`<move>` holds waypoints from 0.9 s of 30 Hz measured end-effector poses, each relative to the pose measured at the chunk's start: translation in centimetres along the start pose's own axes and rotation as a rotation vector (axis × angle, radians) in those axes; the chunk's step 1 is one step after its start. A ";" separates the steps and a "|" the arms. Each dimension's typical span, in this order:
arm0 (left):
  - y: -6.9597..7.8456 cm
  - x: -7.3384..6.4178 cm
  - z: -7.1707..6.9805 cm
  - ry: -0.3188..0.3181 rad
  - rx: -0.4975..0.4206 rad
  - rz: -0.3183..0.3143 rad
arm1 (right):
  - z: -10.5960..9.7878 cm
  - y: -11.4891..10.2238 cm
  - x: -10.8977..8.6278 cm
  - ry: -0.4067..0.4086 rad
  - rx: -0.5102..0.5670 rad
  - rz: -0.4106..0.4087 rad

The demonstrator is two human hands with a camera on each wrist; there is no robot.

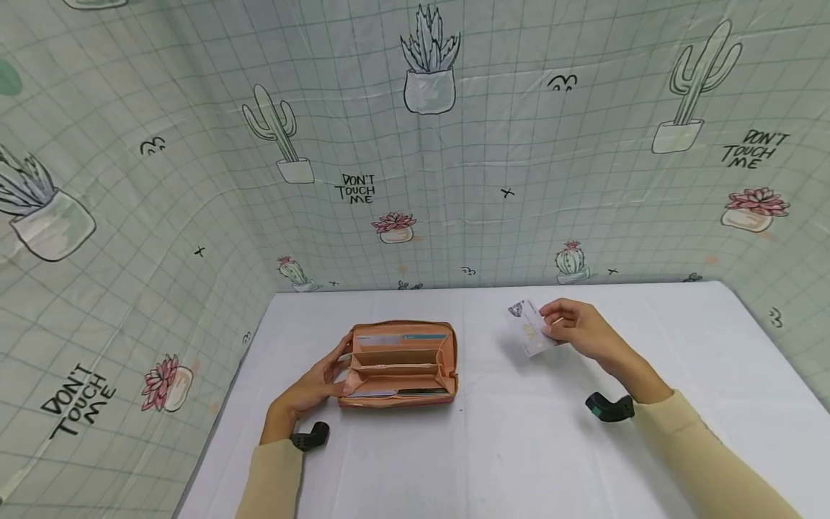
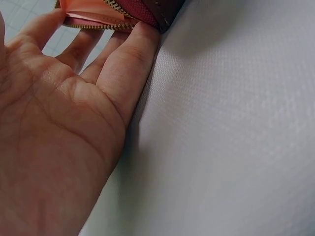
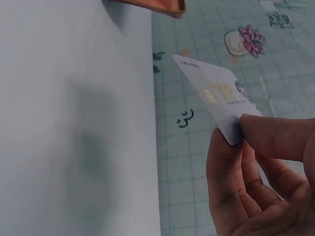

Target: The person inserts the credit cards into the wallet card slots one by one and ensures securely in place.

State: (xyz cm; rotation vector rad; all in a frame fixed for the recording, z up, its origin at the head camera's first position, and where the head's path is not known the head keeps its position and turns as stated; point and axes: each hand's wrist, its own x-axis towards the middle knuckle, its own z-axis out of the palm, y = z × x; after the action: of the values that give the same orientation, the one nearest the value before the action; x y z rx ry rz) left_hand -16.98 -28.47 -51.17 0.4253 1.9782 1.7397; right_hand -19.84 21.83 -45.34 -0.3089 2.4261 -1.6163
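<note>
An unzipped wallet [image 1: 398,364] with an orange lining lies spread on the table, its pockets facing up. Cards show in the slots along its back and front sides. At its left end my left hand [image 1: 318,382] holds it, thumb near the front corner and fingers toward the back. The left wrist view shows those fingers [image 2: 130,64] against the brass zip edge. To the right of the wallet, above the table, my right hand [image 1: 580,328] pinches a white VIP card [image 3: 216,93] between thumb and fingers. The card is tilted, with gold print and a dark emblem.
A white cloth covers the table [image 1: 519,447]. Behind and to the left hangs a grid-patterned curtain [image 1: 454,158] printed with potted plants. Each wrist wears a black camera band, the left one [image 1: 311,437] close to the tabletop.
</note>
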 end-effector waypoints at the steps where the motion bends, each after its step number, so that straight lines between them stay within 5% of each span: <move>1: 0.0 0.0 0.0 -0.002 -0.002 0.002 | 0.3 -0.3 0.2 -0.003 -0.002 -0.008; 17: -0.1 0.1 0.1 -0.022 -0.016 0.041 | 5.8 -4.3 4.1 -0.020 -0.007 -0.201; 27: -0.2 0.0 0.0 -0.006 -0.031 0.013 | 9.6 -5.6 6.9 -0.033 -0.071 -0.369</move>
State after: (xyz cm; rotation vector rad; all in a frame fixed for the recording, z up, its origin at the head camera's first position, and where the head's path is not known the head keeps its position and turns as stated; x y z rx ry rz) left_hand -16.98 -28.47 -51.35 0.4337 1.9458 1.7729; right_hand -23.31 9.27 -44.13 -0.8310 2.5151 -1.6431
